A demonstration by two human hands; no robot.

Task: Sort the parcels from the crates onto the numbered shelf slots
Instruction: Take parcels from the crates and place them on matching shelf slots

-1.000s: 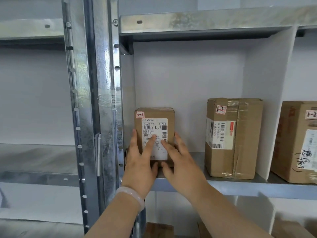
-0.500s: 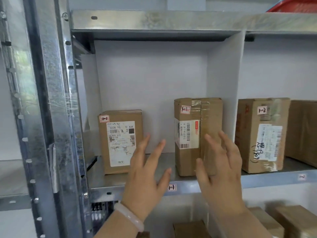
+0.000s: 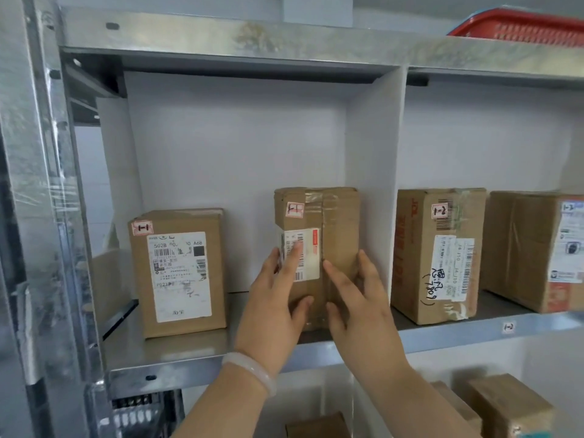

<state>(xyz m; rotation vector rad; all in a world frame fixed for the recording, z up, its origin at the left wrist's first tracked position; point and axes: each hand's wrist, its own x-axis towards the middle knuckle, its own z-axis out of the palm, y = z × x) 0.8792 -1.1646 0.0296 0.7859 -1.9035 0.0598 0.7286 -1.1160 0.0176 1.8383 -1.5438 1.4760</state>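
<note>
Two brown parcels marked 1-1 stand upright in the left shelf slot. The small parcel [image 3: 180,273] with a large white label stands at the left. The taller taped parcel [image 3: 328,222] stands at the right of the slot, beside the white divider [image 3: 376,172]. My left hand [image 3: 278,298], with a pale bangle on the wrist, lies flat on its front left. My right hand [image 3: 357,301] presses its front right, with fingers reaching round its right edge. Both hands touch this parcel while it rests on the metal shelf [image 3: 177,352].
Right of the divider stand two more parcels, one marked 1-2 [image 3: 439,257] and one at the frame's edge [image 3: 537,251]. A red crate [image 3: 521,28] sits on the shelf above. More parcels [image 3: 508,406] lie on the lower shelf. A steel upright [image 3: 47,216] is at the left.
My hands left the small left parcel, moved right through the air with fingers spread, and now rest on the taller taped parcel. The view has shifted right.
</note>
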